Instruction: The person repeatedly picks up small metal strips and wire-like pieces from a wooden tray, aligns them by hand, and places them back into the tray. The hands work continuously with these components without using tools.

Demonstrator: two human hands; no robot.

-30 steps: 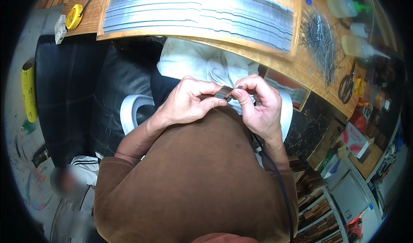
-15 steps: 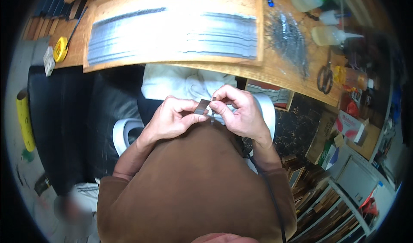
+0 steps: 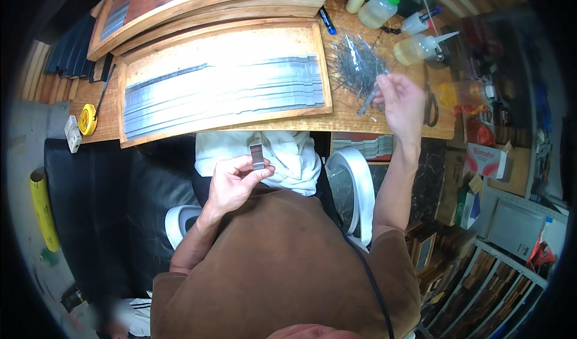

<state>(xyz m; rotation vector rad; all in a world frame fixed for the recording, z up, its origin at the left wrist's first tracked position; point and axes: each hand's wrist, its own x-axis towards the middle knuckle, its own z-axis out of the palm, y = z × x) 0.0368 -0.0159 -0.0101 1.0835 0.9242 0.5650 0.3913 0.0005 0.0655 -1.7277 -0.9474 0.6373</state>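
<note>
My left hand (image 3: 231,181) pinches a small dark rectangular piece (image 3: 257,154) between thumb and fingers, above my lap. The piece has a lighter, shiny lower end. At the bench's right side my right hand (image 3: 401,99) pinches a thin grey strip (image 3: 365,105), which slants down toward the bench's front edge. Beside that hand lies a loose pile of thin dark strips (image 3: 354,63). A wooden tray (image 3: 326,75) to the left holds rows of flat grey pieces (image 3: 282,87), partly washed out by glare.
The wooden bench (image 3: 384,121) also carries a blue marker (image 3: 327,21), squeeze bottles (image 3: 415,49), black-handled scissors (image 3: 431,109) and a yellow tape measure (image 3: 88,120). More wooden frames (image 3: 222,9) stand behind the tray. White chair arms (image 3: 359,186) flank me. Another person (image 3: 135,318) is at lower left.
My hands have parted. The right one has gone from beside the left hand out to the strip pile; the left still holds the dark piece, now turned more upright. The view has shifted.
</note>
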